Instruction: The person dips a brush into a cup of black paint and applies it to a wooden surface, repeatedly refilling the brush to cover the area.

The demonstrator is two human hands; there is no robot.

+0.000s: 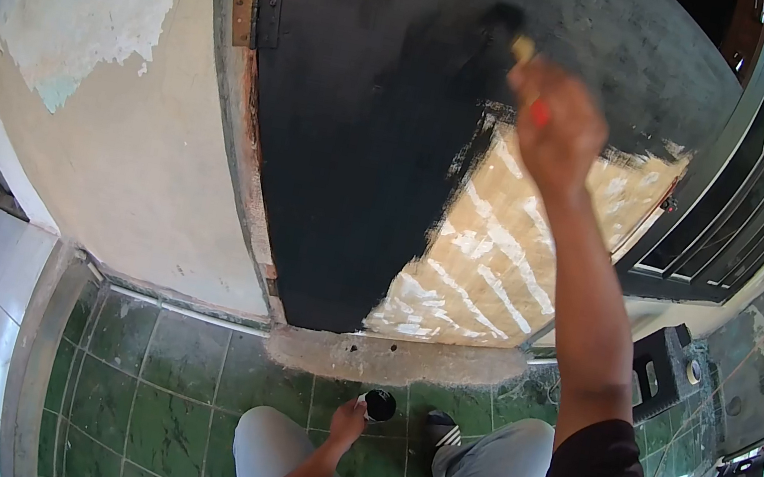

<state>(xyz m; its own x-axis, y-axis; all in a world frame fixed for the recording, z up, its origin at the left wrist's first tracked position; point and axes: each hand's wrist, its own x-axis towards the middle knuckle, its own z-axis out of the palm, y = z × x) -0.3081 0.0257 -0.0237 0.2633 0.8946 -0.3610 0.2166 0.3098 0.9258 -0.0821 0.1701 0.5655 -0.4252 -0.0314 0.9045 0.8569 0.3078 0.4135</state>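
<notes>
My right hand (562, 127) is raised against the door and closed around a paintbrush (524, 50) with a pale ferrule and a bit of red handle showing. The brush's dark bristles meet the black-painted upper part of the door (349, 132). Below and right of the hand, an unpainted tan patch (490, 257) with white smears is left bare on the panel. Low down between my knees, my left hand (349, 423) grips a small cup of black paint (379, 405), its opening facing up.
A rusty hinge (255, 10) joins the door to its worn frame on the left. Peeling wall (115, 143) stands beside it. A black lattice-patterned door leaf (746, 178) is at right. A dark plastic stool (663, 372) sits on the green tiled floor (172, 406).
</notes>
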